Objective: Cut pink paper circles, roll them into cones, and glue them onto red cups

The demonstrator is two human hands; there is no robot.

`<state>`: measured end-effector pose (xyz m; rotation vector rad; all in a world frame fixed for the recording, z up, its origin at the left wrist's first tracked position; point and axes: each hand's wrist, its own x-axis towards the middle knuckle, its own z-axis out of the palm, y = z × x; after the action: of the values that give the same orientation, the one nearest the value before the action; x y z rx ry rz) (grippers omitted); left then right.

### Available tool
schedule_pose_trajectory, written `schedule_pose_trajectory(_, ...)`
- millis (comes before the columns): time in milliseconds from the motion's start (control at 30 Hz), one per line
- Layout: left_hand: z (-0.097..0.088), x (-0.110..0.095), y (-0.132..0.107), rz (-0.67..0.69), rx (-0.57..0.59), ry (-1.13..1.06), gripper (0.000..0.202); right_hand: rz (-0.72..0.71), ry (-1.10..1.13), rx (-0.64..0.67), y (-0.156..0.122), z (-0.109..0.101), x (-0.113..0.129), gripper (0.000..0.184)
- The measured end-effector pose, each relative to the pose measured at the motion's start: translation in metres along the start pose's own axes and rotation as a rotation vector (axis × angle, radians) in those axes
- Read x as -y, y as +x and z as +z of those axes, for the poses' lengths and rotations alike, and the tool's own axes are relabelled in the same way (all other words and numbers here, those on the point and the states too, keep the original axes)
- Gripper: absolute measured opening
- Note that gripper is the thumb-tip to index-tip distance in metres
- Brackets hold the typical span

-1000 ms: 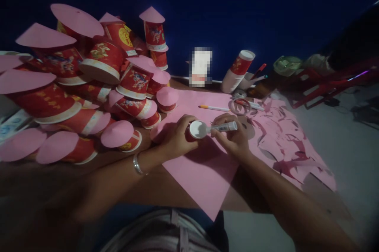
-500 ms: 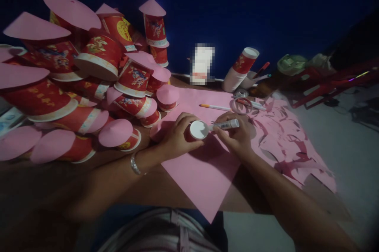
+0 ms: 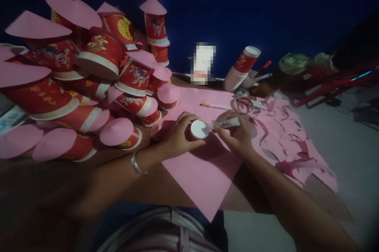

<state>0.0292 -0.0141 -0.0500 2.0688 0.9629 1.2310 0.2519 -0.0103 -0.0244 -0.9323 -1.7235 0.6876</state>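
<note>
My left hand [image 3: 181,135] is wrapped round a red paper cup [image 3: 199,129], whose white round end faces up. Pinched in my right hand [image 3: 237,137] is a small white glue bottle [image 3: 230,122], tilted so that its narrow tip points left at the cup's rim. The tip is at the rim or very close to it; I cannot tell whether they touch. Under both hands lies a pink paper sheet [image 3: 201,181], one corner reaching past the table's front edge.
Red paper cups with pink paper cones [image 3: 117,131] are piled at the left. Behind my hands lie a marker [image 3: 216,106] and a tape roll [image 3: 243,105]. A cup stack [image 3: 241,70] stands at the back. Pink paper scraps [image 3: 284,137] cover the right side.
Both hands stay almost still, with the cup and the glue bottle held as before. The whole view has shifted very slightly.
</note>
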Motion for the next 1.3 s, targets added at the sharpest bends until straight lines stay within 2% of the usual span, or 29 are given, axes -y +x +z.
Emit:
schedule_pose_trajectory(167,0.002,0.001,-0.004,-0.105,0.019,-0.091,0.077,-0.010,0.064,-0.058,0.002,0.000,0.007,0.016)
schedule_pose_trajectory(400,-0.003,-0.005,-0.002,-0.111,0.083,-0.122,0.064,-0.070,0.013,0.024,0.002,-0.002,0.006,0.016)
schedule_pose_trajectory(700,-0.006,-0.009,0.001,-0.103,0.100,-0.087,0.061,0.058,0.062,0.005,0.004,-0.001,0.007,0.014)
schedule_pose_trajectory(867,-0.008,-0.012,0.003,-0.076,0.115,-0.081,0.058,0.134,0.079,-0.084,0.004,-0.002,0.013,0.020)
schedule_pose_trajectory(1067,-0.010,-0.013,0.005,-0.080,0.151,-0.086,0.059,0.022,0.086,0.034,0.001,-0.002,0.006,0.014)
schedule_pose_trajectory(1300,-0.015,-0.014,0.010,-0.052,0.199,-0.110,0.057,0.093,0.050,0.036,0.006,-0.003,0.010,0.013)
